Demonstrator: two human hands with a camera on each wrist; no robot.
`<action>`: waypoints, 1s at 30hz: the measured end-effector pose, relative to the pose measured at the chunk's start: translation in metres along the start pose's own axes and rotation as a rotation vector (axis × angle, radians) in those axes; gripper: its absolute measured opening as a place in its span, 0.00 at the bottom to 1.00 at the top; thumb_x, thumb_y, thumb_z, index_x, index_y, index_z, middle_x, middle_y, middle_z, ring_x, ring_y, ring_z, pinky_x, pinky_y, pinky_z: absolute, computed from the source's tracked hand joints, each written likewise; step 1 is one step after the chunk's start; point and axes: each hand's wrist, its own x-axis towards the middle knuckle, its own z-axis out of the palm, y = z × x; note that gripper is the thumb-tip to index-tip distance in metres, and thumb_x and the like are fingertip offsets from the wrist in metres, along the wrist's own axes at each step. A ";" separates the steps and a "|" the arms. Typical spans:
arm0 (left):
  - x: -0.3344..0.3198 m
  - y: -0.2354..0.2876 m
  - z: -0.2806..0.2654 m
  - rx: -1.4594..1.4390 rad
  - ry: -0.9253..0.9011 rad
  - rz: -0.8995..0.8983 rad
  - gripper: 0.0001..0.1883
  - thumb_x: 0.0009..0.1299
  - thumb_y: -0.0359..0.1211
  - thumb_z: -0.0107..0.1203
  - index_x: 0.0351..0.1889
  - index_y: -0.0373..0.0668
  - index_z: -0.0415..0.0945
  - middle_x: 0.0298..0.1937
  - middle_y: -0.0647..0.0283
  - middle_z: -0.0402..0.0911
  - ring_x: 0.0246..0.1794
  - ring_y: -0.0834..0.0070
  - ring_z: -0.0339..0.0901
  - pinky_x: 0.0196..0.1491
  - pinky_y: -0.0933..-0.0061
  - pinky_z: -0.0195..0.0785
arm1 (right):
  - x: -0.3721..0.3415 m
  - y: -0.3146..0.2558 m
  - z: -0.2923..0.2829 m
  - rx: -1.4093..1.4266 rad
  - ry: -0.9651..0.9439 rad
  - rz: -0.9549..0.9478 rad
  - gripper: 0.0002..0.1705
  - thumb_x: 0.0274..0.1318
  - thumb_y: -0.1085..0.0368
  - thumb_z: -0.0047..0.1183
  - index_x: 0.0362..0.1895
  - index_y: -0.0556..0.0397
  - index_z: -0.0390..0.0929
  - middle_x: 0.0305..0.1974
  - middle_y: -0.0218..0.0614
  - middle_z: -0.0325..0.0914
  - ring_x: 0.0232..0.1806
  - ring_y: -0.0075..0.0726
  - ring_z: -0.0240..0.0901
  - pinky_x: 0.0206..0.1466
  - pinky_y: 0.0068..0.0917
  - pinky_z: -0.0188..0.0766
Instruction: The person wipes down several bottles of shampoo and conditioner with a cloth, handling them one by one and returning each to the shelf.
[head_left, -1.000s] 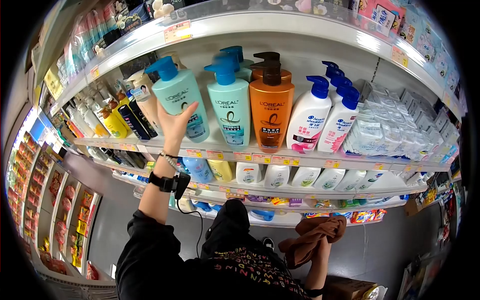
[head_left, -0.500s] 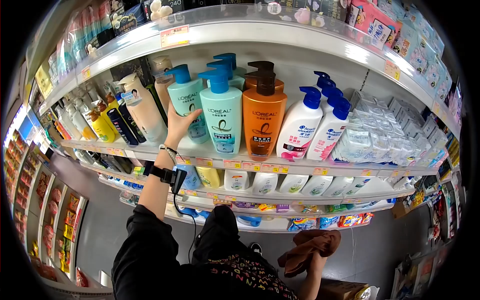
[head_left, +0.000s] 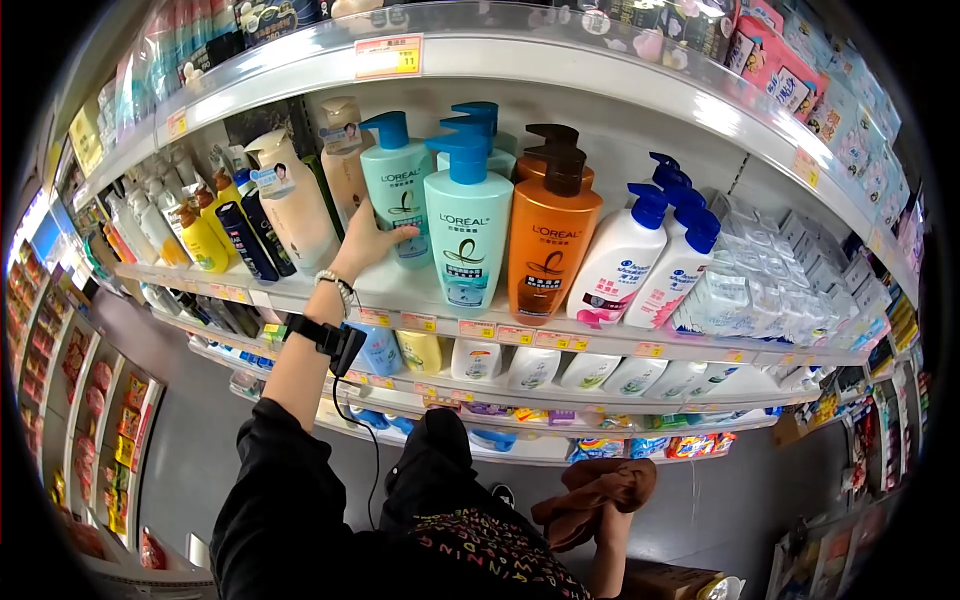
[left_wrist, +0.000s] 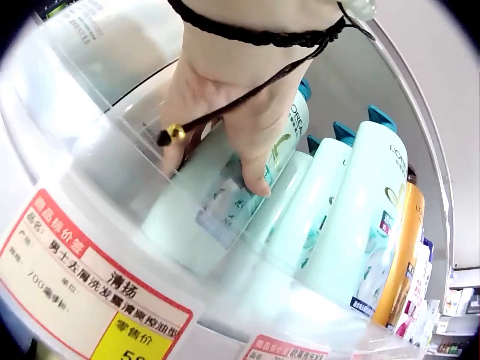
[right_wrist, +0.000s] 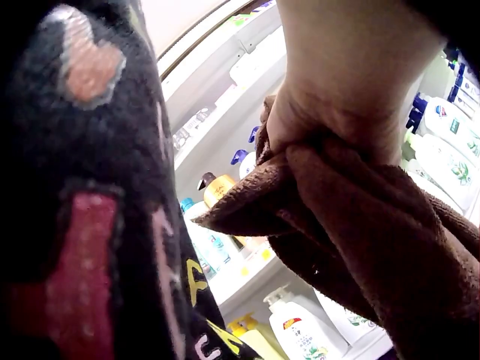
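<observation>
My left hand (head_left: 368, 243) is round the lower part of a light teal pump bottle (head_left: 395, 180), which stands upright on the shelf; its thumb (left_wrist: 256, 177) lies across the label in the left wrist view, and the other fingers are mostly hidden on the far side. A larger teal bottle (head_left: 467, 230) stands to the right of that hand, with an orange bottle (head_left: 553, 240) beside it. Low at the right of the body, my right hand (head_left: 615, 522) grips a brown cloth (head_left: 590, 495), whose folds hide the fingers.
White bottles with blue pumps (head_left: 618, 262) and wrapped packs (head_left: 745, 295) stand farther right. Left of the hand are a beige pump bottle (head_left: 292, 205) and dark bottles (head_left: 247, 240). The upper shelf's edge (head_left: 500, 55) runs above, and lower shelves hold more bottles.
My left hand has brought the teal bottle down and back from in front of the row, and it now stands upright beside the other teal ones. The right hand still holds the cloth.
</observation>
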 end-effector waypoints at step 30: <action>0.078 -0.025 0.032 0.103 -0.082 0.109 0.41 0.47 0.33 0.70 0.57 0.34 0.57 0.51 0.46 0.73 0.53 0.58 0.72 0.56 0.66 0.66 | -0.002 -0.013 0.025 0.032 -0.062 0.127 0.25 0.52 0.64 0.54 0.54 0.57 0.64 0.51 0.35 0.65 0.52 0.30 0.63 0.54 0.27 0.63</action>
